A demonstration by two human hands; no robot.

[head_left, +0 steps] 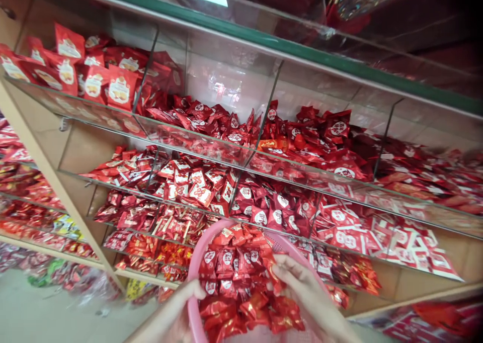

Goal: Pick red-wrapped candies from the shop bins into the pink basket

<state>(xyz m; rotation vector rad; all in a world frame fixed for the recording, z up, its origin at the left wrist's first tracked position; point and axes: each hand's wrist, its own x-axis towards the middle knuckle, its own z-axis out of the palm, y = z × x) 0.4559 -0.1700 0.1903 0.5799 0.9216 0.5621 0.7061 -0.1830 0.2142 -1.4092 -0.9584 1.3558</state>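
A pink plastic basket [195,262] holds many small red wrapped packets [226,262], some with white round labels, others shiny with gold marks. My left hand [180,305] grips the basket's left rim, thumb over the edge. Inside the basket's right side, my right hand [298,282] has its fingers closed on a red packet [272,272]. The lower part of the basket is cut off by the frame.
Glass-fronted shelves [188,197] full of red packets rise behind the basket. A wooden upright [56,187] divides them on the left. A thick green glass edge [264,44] crosses above. Plastic-wrapped goods [75,277] lie near the floor at lower left.
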